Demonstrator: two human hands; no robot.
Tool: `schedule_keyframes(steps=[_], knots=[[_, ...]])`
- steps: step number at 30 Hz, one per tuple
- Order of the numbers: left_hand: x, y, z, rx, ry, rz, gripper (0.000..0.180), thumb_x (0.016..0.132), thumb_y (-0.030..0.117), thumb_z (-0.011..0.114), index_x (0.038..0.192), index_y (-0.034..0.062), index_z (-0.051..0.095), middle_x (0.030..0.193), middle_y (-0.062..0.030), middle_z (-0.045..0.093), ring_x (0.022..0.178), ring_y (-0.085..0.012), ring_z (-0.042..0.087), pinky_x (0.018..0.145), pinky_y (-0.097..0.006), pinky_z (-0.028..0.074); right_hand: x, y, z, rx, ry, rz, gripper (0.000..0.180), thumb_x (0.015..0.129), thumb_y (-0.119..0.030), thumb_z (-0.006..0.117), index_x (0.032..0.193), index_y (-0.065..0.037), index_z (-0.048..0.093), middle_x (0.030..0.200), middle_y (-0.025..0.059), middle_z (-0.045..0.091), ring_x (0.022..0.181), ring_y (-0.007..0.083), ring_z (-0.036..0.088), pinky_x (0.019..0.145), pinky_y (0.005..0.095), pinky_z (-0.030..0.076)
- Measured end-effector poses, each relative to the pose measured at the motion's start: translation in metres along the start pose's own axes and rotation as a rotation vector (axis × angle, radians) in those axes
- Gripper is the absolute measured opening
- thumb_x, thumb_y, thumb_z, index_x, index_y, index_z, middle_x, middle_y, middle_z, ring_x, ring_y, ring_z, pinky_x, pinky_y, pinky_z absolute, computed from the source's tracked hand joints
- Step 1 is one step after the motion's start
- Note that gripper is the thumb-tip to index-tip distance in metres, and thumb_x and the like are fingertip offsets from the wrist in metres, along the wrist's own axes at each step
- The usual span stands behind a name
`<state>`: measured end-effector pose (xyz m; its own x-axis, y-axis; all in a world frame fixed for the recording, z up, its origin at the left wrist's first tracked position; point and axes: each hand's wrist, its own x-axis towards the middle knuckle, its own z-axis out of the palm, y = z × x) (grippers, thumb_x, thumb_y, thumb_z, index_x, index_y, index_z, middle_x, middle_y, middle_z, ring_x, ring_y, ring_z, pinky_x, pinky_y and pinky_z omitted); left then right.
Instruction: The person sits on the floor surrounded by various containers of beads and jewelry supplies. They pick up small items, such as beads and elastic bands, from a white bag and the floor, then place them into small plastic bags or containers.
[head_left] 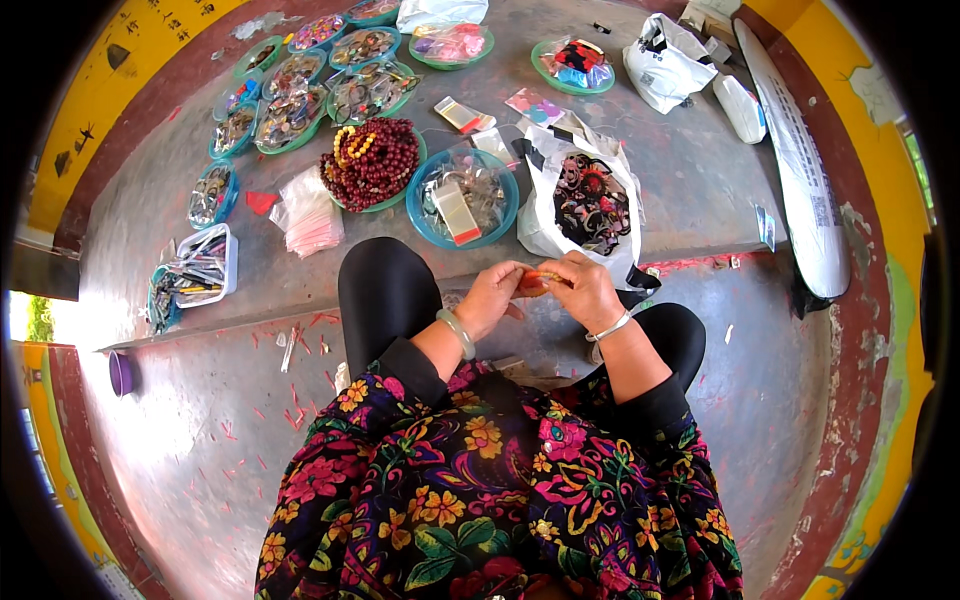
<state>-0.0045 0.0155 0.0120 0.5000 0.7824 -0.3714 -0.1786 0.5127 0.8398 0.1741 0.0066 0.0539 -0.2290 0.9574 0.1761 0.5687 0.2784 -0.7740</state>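
Above my lap, my left hand [493,298] and my right hand [584,294] meet, fingers closed. Between their fingertips is a small red-orange piece [535,280]; its kind is too small to make out. Just beyond my right hand stands an opened white plastic bag [538,215], full of dark, mixed-coloured loops [592,205] that look like hair ties. Left of the bag, a blue basin [415,213] holds small clear packets and a pale card pack [456,212]. Dark red bead strings [372,165], with some yellow beads, are heaped in a green basin.
A stack of clear pink-edged bags [310,222] lies left of the beads. Farther left is a white tray [233,262] of pens. Several basins of trinkets [290,115] crowd the back left. White bags [668,65] and a long white wrapped bundle [800,160] are at right.
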Motion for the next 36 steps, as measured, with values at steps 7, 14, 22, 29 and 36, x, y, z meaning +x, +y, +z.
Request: schedule_keyframes(steps=[7,14,22,29,36], knots=[[0.002,-0.003,0.001,0.065,0.025,0.078,0.024,0.095,0.016,0.034,0.106,0.0052,0.052,0.093,-0.0039,0.06,0.083,-0.0111,0.058,0.053,-0.023,0.049,0.002,0.005,-0.004,0.01,-0.063,0.025,0.018,0.069,-0.006,0.065,0.088,-0.007,0.066,0.072,0.0102,0.057,0.061,0.0246,0.057,0.056,0.0301,0.045],[0.002,-0.001,0.003,0.11,0.043,0.119,0.023,0.095,0.015,0.034,0.106,0.005,0.052,0.093,-0.0055,0.061,0.079,-0.0113,0.058,0.05,-0.024,0.05,0.003,0.006,-0.01,-0.007,-0.118,-0.013,0.017,0.069,-0.007,0.064,0.087,-0.008,0.066,0.073,0.01,0.057,0.062,0.0246,0.057,0.057,0.0297,0.046],[0.002,-0.006,0.005,0.148,0.033,0.093,0.022,0.094,0.012,0.035,0.105,0.0034,0.052,0.092,-0.0063,0.061,0.079,-0.013,0.06,0.048,-0.024,0.05,0.0,0.009,-0.003,-0.045,-0.111,-0.066,0.017,0.07,-0.006,0.063,0.088,-0.007,0.064,0.076,0.0114,0.058,0.067,0.0279,0.059,0.059,0.0322,0.047],[0.001,-0.001,0.007,0.026,0.053,0.054,0.021,0.092,0.011,0.038,0.106,0.0027,0.051,0.093,-0.0058,0.061,0.078,-0.0132,0.062,0.049,-0.025,0.051,0.001,-0.001,0.003,-0.012,-0.048,0.091,0.021,0.071,-0.01,0.063,0.091,-0.005,0.061,0.082,0.0129,0.062,0.071,0.03,0.061,0.062,0.0332,0.048],[0.001,-0.002,0.004,0.183,-0.081,0.159,0.034,0.093,0.011,0.037,0.126,0.0056,0.035,0.103,-0.0105,0.057,0.086,-0.0152,0.061,0.055,-0.024,0.05,0.001,0.012,0.003,0.041,-0.187,0.312,0.024,0.068,-0.016,0.066,0.09,-0.006,0.062,0.076,0.0126,0.064,0.07,0.0274,0.063,0.064,0.0322,0.048]])
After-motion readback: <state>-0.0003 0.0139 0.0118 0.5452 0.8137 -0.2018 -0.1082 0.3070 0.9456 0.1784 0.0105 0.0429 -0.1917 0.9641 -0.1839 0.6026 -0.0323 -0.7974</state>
